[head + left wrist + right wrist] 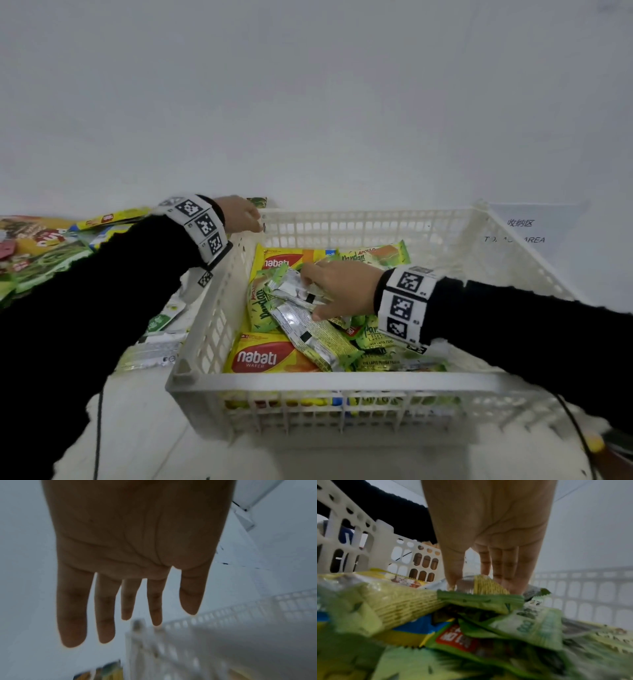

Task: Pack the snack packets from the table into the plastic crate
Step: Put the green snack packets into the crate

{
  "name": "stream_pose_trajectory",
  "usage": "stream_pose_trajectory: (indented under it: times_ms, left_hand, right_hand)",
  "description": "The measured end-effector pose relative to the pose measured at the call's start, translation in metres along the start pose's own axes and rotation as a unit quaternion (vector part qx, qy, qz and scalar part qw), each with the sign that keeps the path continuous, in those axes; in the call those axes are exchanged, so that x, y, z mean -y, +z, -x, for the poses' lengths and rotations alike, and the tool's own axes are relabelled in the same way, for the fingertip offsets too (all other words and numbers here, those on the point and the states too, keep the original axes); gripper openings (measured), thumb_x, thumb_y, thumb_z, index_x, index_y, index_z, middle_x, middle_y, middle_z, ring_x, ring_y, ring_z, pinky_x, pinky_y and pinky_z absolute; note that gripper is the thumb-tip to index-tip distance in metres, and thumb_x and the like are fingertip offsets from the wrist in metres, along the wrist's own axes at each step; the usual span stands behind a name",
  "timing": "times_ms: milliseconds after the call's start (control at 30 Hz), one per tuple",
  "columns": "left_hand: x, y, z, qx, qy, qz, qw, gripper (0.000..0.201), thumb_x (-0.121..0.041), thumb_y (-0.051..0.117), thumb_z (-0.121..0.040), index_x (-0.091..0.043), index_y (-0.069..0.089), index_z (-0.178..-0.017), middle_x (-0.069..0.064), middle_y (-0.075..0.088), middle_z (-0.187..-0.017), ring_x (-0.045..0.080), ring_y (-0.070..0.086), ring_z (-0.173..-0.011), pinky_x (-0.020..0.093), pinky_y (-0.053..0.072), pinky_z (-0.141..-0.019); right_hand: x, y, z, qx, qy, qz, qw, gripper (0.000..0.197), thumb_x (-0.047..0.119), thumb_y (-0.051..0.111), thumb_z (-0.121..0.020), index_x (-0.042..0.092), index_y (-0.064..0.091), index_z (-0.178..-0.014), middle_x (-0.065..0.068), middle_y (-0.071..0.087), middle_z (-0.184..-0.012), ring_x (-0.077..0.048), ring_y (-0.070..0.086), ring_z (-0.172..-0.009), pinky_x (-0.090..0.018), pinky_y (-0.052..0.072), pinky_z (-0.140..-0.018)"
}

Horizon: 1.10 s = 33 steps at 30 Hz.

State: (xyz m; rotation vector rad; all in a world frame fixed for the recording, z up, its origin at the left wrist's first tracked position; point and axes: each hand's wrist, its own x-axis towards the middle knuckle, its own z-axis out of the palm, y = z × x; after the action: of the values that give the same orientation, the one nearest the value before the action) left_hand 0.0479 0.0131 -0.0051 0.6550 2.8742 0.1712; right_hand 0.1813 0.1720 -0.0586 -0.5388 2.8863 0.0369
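A white plastic crate stands in the middle of the table, with several snack packets inside: yellow nabati wafer packets, green Pandan packets and silver-backed packets. My right hand is down in the crate, holding a silver-backed packet between thumb and fingers on top of the pile. My left hand hovers at the crate's far left corner. In the left wrist view this hand has straight, spread fingers and holds nothing.
More snack packets lie in a heap on the table left of the crate, and some lie right against its left wall. A printed paper sign lies at the back right. A black cable runs along the right front.
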Motion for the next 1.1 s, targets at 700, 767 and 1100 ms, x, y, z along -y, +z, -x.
stream_pose_trajectory:
  times_ms: [700, 767, 1100]
  left_hand:
    - [-0.129, 0.043, 0.051, 0.291, 0.2, -0.206, 0.913, 0.047, -0.015, 0.071, -0.078, -0.018, 0.054, -0.122, 0.001, 0.055, -0.114, 0.015, 0.05, -0.095, 0.024, 0.039, -0.08]
    - [-0.126, 0.05, 0.048, 0.308, 0.202, -0.221, 0.903, 0.052, -0.014, 0.069, -0.081, -0.016, 0.048, -0.128, 0.0, 0.048, -0.108, 0.017, 0.049, -0.101, 0.021, 0.038, -0.072]
    - [-0.118, 0.063, 0.037, 0.3, 0.21, -0.243, 0.898, 0.042, -0.01, 0.067, -0.081, -0.012, 0.054, -0.121, 0.006, 0.056, -0.118, 0.02, 0.052, -0.098, 0.026, 0.039, -0.078]
  right_hand:
    - [-0.109, -0.046, 0.081, 0.077, 0.201, -0.084, 0.973, 0.045, 0.005, 0.068, -0.074, 0.021, 0.035, -0.102, -0.005, 0.05, -0.086, -0.017, 0.041, -0.064, -0.026, 0.033, -0.053]
    - [-0.112, -0.051, 0.084, 0.032, 0.162, -0.089, 0.982, 0.038, 0.006, 0.07, -0.075, 0.024, 0.046, -0.098, 0.003, 0.052, -0.095, -0.012, 0.047, -0.068, -0.022, 0.037, -0.058]
    - [-0.102, -0.087, 0.087, 0.022, 0.023, -0.286, 0.958, 0.027, 0.007, 0.074, -0.071, 0.011, 0.059, -0.093, 0.006, 0.074, -0.075, -0.003, 0.067, -0.062, -0.009, 0.048, -0.056]
